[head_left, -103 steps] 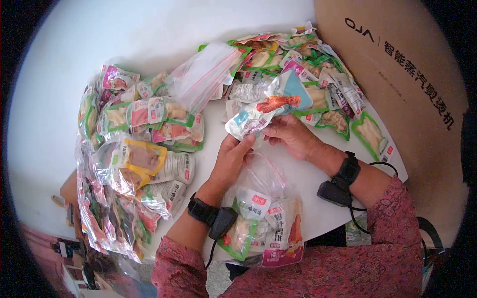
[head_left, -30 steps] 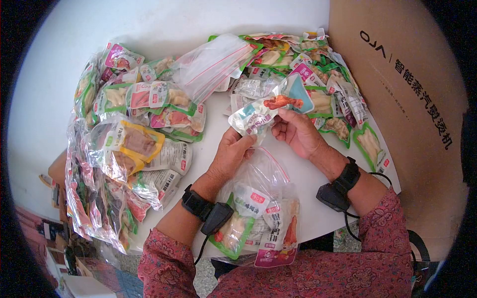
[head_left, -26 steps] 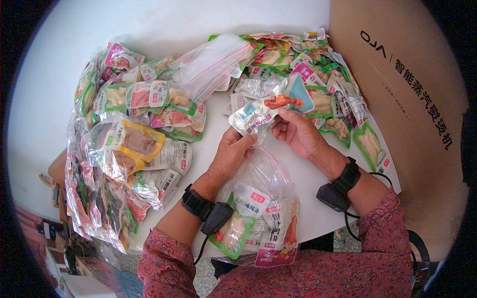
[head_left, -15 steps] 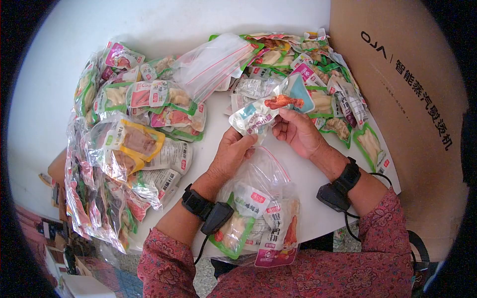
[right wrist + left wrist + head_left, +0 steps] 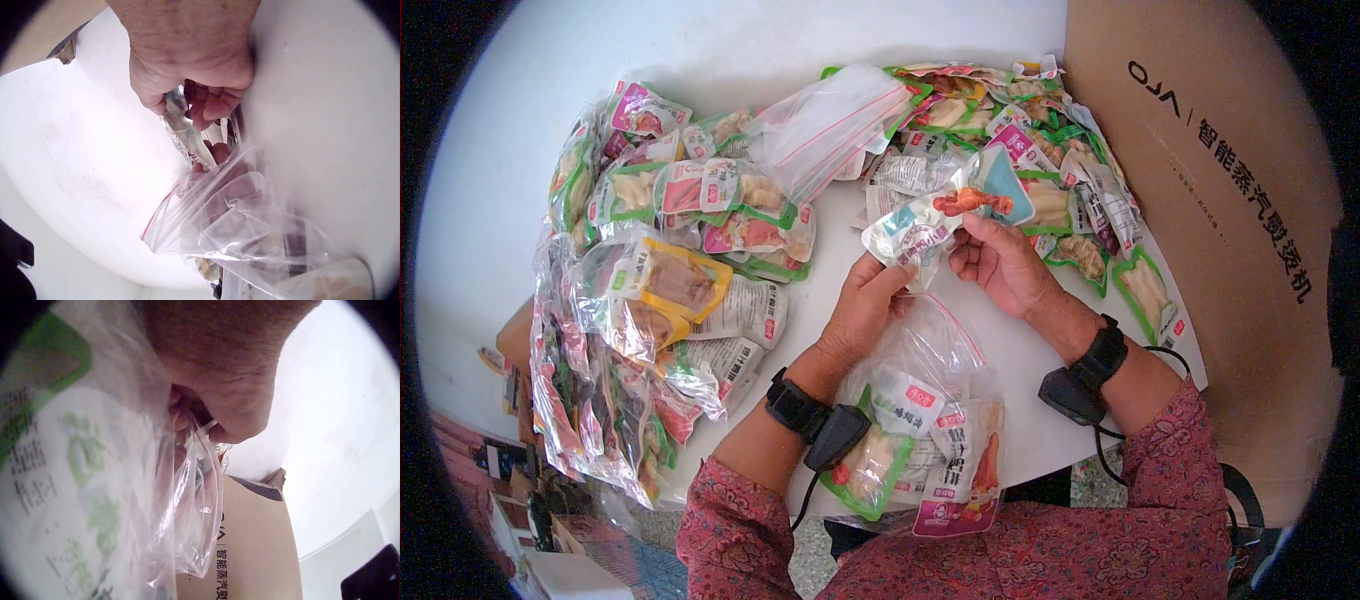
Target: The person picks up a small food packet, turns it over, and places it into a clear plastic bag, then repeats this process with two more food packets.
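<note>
Both hands hold a shiny snack pouch [image 5: 910, 225] with a drumstick picture and a blue end, tilted up over the white table. My left hand [image 5: 862, 310] pinches its lower left end, thumb on top. My right hand [image 5: 1008, 272] pinches its near edge, thumb over the front and fingers curled underneath. Just below the hands lies a clear zip bag [image 5: 925, 345] with several food pouches in it, its mouth toward the left hand. In the right wrist view the pouch [image 5: 186, 137] shows edge-on above the zip bag [image 5: 250, 219].
Filled clear bags of food pouches [image 5: 690, 290] crowd the left of the white table [image 5: 825, 255]. Flat zip bags [image 5: 830, 130] lie at the back, beside loose pouches [image 5: 1050, 200] at the back right. A large cardboard box [image 5: 1200, 220] stands along the right side.
Since the oldest frame the right thumb has come up onto the pouch's front, and the head view has shifted slightly. Over the last second the hands and pouch barely move.
</note>
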Available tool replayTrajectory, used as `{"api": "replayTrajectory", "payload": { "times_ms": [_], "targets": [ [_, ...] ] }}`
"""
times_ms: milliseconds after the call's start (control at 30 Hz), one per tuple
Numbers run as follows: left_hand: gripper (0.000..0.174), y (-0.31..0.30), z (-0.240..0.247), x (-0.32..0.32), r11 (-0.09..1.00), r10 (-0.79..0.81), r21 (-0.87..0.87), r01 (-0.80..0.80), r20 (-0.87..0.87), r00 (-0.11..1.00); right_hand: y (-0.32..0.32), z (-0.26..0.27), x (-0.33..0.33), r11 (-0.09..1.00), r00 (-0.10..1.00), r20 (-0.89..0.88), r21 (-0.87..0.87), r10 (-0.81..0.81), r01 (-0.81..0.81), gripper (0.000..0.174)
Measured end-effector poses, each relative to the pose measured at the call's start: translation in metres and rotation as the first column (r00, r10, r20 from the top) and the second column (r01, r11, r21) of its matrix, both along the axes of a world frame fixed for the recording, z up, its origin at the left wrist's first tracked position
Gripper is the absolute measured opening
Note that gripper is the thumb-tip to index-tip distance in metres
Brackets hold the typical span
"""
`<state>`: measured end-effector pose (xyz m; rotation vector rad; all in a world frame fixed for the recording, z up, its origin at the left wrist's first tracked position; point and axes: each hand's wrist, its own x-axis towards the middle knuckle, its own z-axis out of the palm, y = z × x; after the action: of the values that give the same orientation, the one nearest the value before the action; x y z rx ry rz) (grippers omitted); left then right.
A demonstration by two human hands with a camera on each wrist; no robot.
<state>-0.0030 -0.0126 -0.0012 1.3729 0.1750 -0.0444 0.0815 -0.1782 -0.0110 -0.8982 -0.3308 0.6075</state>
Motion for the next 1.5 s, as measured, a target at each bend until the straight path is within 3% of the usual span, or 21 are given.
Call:
{"api": "replayTrajectory", "payload": {
  "times_ms": [167, 633, 833, 900, 1067, 1133, 1200, 1333, 1500],
  "targets": [
    [0.022, 0.000, -0.002, 0.000, 0.995, 0.013, -0.094, -0.012, 0.009, 1.000, -0.001, 0.000, 0.001, 0.999, 1.000, 0.014, -0.032, 0.026, -0.026, 0.025],
    [0.024, 0.002, -0.002, 0.000, 0.998, -0.036, 0.045, 0.034, 0.039, 0.999, -0.001, 0.000, 0.001, 1.000, 1.000, 0.006, -0.012, 0.013, -0.013, 0.025],
    [0.021, 0.003, -0.007, 0.003, 0.999, -0.027, -0.015, 0.028, 0.033, 0.999, -0.001, 0.006, -0.003, 0.997, 0.997, 0.037, 0.012, 0.071, -0.072, 0.030],
    [0.021, 0.002, -0.005, 0.003, 0.999, -0.031, -0.005, 0.031, 0.031, 0.999, 0.004, 0.009, -0.006, 0.995, 0.996, -0.011, 0.023, -0.092, 0.092, 0.027],
    [0.020, -0.002, -0.002, 0.001, 0.999, 0.022, 0.040, -0.023, 0.030, 0.999, 0.000, 0.007, -0.001, 1.000, 0.996, 0.087, 0.016, -0.027, 0.026, 0.028],
    [0.020, -0.004, -0.005, 0.003, 0.991, 0.095, -0.103, -0.084, 0.105, 0.990, -0.001, 0.004, 0.001, 1.000, 0.996, 0.083, 0.007, -0.015, 0.014, 0.029],
    [0.022, -0.002, -0.003, 0.002, 0.996, 0.070, -0.067, -0.064, 0.098, 0.993, -0.002, 0.001, 0.002, 0.994, 0.998, -0.031, 0.098, 0.054, -0.051, 0.030],
    [0.024, 0.000, 0.002, 0.000, 0.999, -0.018, -0.033, 0.021, 0.106, 0.994, -0.004, -0.002, 0.007, 0.994, 0.999, -0.029, 0.102, 0.031, -0.028, 0.028],
    [0.022, -0.001, -0.004, 0.003, 1.000, -0.010, -0.003, 0.011, 0.124, 0.992, -0.003, -0.002, 0.009, 0.997, 1.000, -0.001, 0.080, 0.014, -0.014, 0.029]
  ]
}}
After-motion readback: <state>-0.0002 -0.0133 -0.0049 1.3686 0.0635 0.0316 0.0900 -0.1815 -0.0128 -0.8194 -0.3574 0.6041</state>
